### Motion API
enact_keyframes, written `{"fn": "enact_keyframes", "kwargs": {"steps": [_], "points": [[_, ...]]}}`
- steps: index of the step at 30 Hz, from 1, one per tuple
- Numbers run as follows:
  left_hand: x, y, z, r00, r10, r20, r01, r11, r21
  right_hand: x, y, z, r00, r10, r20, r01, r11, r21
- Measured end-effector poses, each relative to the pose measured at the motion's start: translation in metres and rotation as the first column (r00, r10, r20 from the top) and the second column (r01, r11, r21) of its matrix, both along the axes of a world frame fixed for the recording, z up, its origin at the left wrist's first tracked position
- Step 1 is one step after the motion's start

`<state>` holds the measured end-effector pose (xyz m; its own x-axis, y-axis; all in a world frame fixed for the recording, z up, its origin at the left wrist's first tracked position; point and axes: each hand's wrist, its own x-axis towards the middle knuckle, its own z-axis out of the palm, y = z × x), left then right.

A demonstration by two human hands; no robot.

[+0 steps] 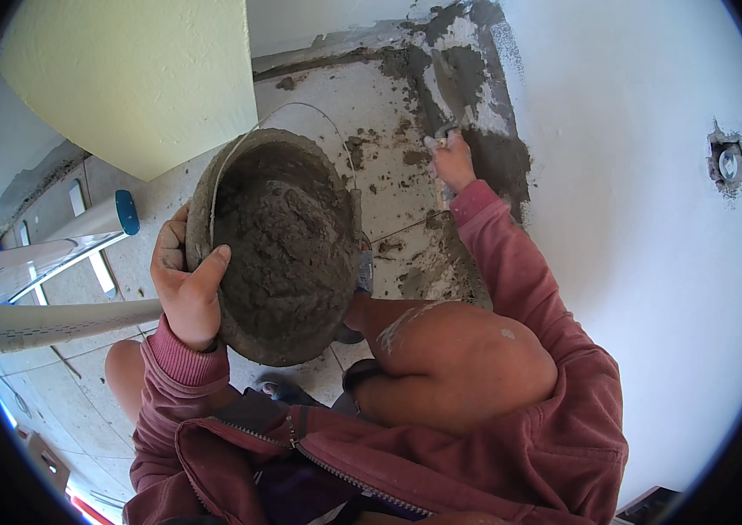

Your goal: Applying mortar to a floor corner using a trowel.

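My left hand (187,276) grips the rim of a bucket (203,201), thumb over the edge and fingers round the outside. The bucket is tilted, with its thin wire handle up over the far side. Wet grey mortar (288,236) fills much of it. Stretched out ahead to the right, my right hand (453,163) is closed round the handle of a trowel (447,129). The trowel's blade lies at the grey mortar patch (502,166) low in the corner and is hard to tell from it.
A white wall (633,175) with an open socket hole (728,164) rises on the right. Mortar splashes dot the tiled floor (371,105). To the left are a pale yellow panel (134,79), a long blue-capped roll (82,236) and a white tube (64,325). My bent knee (476,359) is near the bucket.
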<state>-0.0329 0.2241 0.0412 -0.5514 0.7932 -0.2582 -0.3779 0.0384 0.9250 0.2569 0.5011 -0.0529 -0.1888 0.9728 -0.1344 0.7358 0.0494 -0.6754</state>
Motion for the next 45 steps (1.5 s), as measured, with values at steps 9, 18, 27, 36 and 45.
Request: {"fn": "enact_keyframes", "kwargs": {"steps": [9,18,27,36,45], "points": [[0.001,-0.001,0.001,1.0,-0.029,-0.012,0.029,1.0,-0.007,0.007,0.024,0.036,0.835,-0.344,-0.43,0.097,0.861,-0.5],[0.002,-0.001,-0.002,1.0,-0.023,-0.014,0.023,1.0,0.002,-0.004,0.023,0.028,0.964,-0.185,-0.192,0.09,0.904,-0.417],[0.006,0.0,0.005,0.999,-0.03,-0.03,0.029,0.999,-0.03,-0.017,0.055,0.047,0.9,-0.237,-0.366,0.077,0.913,-0.402],[0.004,0.001,0.004,1.0,-0.011,-0.002,0.011,1.0,-0.007,0.006,0.073,0.061,0.741,-0.416,-0.527,-0.122,0.688,-0.715],[-0.001,-0.002,0.004,1.0,-0.021,0.0,0.021,1.0,-0.023,-0.001,0.007,0.03,0.96,-0.204,-0.191,0.08,0.856,-0.511]]}}
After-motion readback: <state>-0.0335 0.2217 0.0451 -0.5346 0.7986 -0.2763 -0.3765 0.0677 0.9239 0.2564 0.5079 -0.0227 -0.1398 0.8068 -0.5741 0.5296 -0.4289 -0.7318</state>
